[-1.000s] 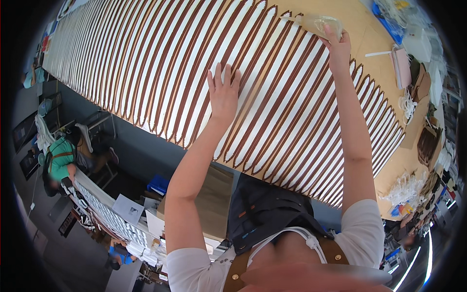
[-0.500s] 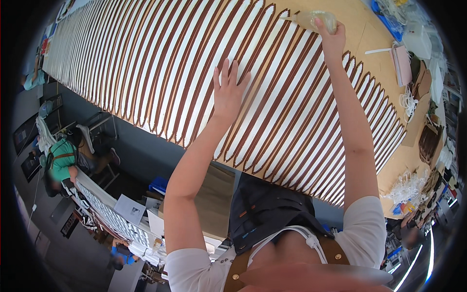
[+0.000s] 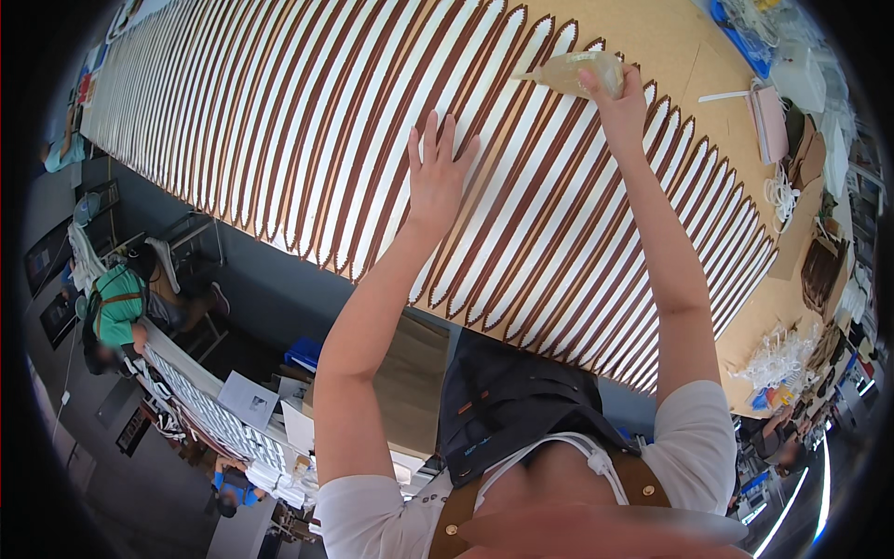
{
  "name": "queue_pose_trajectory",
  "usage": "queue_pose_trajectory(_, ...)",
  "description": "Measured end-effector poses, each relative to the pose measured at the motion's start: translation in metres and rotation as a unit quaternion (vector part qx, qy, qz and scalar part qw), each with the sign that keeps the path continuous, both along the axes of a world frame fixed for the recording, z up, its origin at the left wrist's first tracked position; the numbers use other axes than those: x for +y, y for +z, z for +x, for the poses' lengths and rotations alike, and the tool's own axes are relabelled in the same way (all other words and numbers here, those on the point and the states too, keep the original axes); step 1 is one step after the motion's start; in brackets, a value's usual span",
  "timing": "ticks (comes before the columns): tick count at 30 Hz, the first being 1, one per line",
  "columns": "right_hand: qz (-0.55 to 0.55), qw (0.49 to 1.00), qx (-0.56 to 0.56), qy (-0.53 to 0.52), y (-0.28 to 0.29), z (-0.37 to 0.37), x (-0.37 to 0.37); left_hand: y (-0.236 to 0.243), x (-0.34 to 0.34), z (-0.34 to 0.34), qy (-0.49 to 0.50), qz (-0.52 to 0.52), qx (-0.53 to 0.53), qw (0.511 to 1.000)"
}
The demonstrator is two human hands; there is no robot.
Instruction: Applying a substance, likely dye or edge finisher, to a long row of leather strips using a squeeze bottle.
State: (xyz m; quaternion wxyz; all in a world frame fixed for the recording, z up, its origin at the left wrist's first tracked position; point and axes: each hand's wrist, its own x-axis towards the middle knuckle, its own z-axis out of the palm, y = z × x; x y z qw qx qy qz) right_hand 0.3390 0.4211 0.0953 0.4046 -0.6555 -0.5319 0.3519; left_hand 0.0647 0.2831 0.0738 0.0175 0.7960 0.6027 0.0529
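Long white strips with brown edges and serrated pointed tips lie side by side across the tan tabletop. My left hand rests on the strips in the middle, fingers spread and holding nothing. At the upper right, my right hand is closed round a translucent, yellowish pouch-like dispenser with a narrow tip. The tip points left, over the upper ends of the strips; whether it touches them I cannot tell.
A blue tray with clear plastic, a pink object, brown paper and tangled white cords crowd the table's right side. A co-worker in green is at the lower left, another in blue farther down. A dark backpack-like fabric hangs below me.
My right hand and the dispenser have moved left, and down since half a second ago. My left hand has shifted slightly up and to the right since a second ago, fingers still spread.
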Motion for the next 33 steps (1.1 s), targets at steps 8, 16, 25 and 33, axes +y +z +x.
queue_pose_trajectory(8,-0.016,0.998,0.028,0.049,0.005,-0.015,-0.031,-0.001,0.0,0.0,0.005,-0.003,-0.01,1.0)
queue_pose_trajectory(16,0.054,0.996,0.036,-0.055,-0.001,-0.002,-0.002,-0.001,0.0,0.001,0.004,-0.013,-0.005,1.0)
queue_pose_trajectory(25,-0.012,1.0,0.004,0.009,0.001,-0.008,-0.015,0.002,0.0,0.0,-0.008,-0.015,0.008,1.0)
queue_pose_trajectory(33,0.029,0.985,0.137,-0.098,-0.022,0.022,0.032,0.004,0.001,0.002,-0.01,-0.018,0.016,1.0)
